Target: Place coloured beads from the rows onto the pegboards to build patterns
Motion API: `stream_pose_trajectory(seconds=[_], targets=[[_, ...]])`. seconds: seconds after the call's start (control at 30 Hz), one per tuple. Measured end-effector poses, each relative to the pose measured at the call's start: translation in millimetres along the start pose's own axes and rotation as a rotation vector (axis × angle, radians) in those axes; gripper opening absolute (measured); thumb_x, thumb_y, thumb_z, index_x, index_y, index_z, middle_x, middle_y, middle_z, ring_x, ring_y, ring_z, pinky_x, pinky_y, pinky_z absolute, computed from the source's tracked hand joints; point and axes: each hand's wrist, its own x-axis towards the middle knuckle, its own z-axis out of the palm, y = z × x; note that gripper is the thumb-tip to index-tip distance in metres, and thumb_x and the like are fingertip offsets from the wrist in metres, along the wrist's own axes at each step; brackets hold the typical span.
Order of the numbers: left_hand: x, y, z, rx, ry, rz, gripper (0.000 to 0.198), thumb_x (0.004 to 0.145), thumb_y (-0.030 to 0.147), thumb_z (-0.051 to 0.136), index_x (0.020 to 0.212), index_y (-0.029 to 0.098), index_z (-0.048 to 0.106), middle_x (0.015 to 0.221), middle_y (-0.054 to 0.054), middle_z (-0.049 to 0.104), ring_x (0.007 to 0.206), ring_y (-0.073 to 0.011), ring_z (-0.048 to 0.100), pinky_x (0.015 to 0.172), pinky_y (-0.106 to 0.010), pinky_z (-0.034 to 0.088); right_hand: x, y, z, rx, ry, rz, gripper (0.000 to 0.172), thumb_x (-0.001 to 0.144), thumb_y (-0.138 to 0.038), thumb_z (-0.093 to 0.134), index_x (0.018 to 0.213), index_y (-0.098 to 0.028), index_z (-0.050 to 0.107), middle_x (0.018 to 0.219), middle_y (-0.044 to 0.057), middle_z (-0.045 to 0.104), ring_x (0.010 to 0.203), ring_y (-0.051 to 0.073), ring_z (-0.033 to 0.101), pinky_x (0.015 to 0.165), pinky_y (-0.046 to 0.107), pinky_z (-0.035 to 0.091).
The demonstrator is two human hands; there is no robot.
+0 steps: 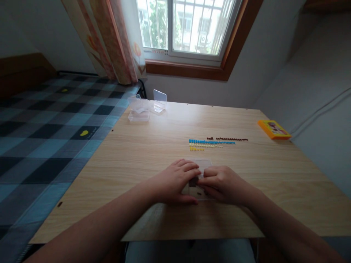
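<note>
Both hands rest on a small clear plastic box [203, 164] near the front middle of the wooden table [153, 146]. My left hand [175, 180] curls round the box's left side, fingers over its top. My right hand [222, 182] pinches something small and dark at the box, between the two hands; I cannot make out what. Just beyond the box lie neat rows of tiny beads: a brown row [231, 139], a blue row [211, 141], a pale row [205, 145] and a short yellow row [196, 149].
Open clear plastic boxes [142, 107] stand at the table's far left corner. A yellow and orange box [273, 129] lies at the far right. A bed with a checked cover [41, 128] runs along the left. A window and curtain are behind.
</note>
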Motion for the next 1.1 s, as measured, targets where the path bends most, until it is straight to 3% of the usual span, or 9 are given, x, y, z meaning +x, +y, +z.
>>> stream_pose_trajectory(seconds=[0.23,0.5,1.1], targets=[[0.0,-1.3,1.7,0.015,0.000,0.014,0.079,0.082,0.067,0.072,0.142,0.017,0.057,0.147,-0.016,0.057,0.138,-0.0362,0.049,0.121,-0.052,0.033,-2.7,1.7,1.7,0.000,0.081,0.005,0.021,0.098,-0.019,0.054,0.092,-0.020,0.075,0.078,0.002,0.066,0.067,0.014,0.055,0.063,0.027,0.035],[-0.6,-0.1,0.3,0.001,0.011,0.007,0.077,0.082,0.065,0.073,0.141,0.018,0.057,0.147,-0.017,0.057,0.137,-0.0370,0.050,0.119,-0.053,0.035,-1.4,2.2,3.2,-0.061,0.025,-0.017,0.022,0.095,-0.018,0.055,0.077,-0.019,0.068,0.074,0.001,0.064,0.063,0.013,0.051,0.062,0.029,0.032],[-0.4,-0.5,1.5,0.008,0.027,0.022,0.077,0.082,0.065,0.073,0.141,0.019,0.057,0.146,-0.015,0.058,0.136,-0.0358,0.051,0.119,-0.051,0.034,-0.5,0.9,6.8,-0.045,0.030,0.028,0.019,0.092,-0.017,0.058,0.075,-0.020,0.068,0.077,0.000,0.067,0.065,0.013,0.054,0.062,0.028,0.033]])
